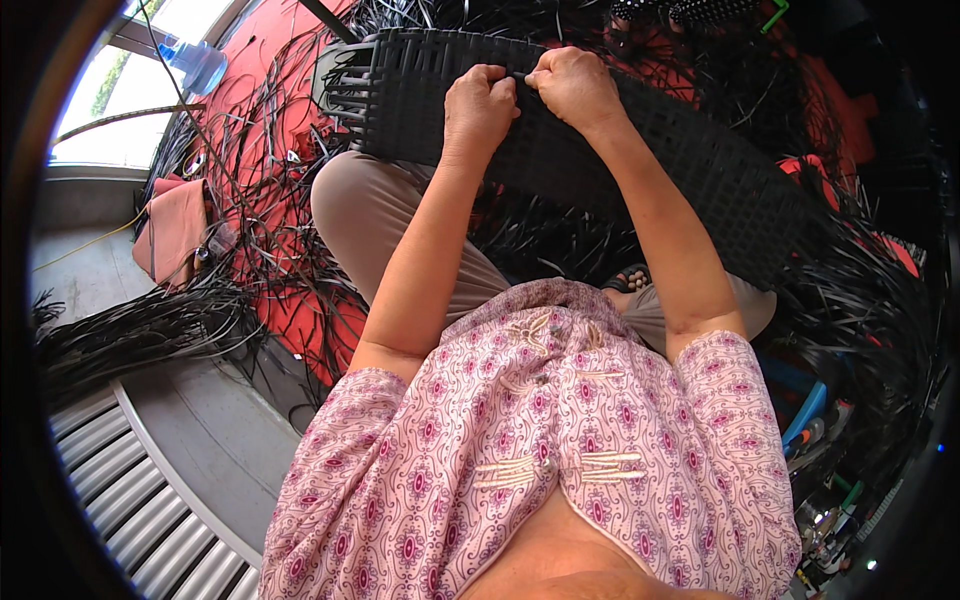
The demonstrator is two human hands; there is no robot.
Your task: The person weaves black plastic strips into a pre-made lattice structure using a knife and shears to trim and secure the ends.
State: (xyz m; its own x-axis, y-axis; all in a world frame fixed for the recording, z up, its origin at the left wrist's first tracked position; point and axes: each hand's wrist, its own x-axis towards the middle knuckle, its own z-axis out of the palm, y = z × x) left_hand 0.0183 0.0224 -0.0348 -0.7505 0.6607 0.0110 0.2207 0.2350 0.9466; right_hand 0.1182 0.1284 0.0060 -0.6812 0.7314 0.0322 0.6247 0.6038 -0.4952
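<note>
Red floor (293, 318) beside woven panel (548, 150); left hand (481, 107), right hand (576, 88) near far edge

Upper-left glare, dark curved edges

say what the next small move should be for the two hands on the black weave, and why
Perhaps ease the right hand slightly away from the left hand, to check for slack: both are curled and nearly meet over the weave, as if pinching something thin. What lies between them is too small to tell.
</note>
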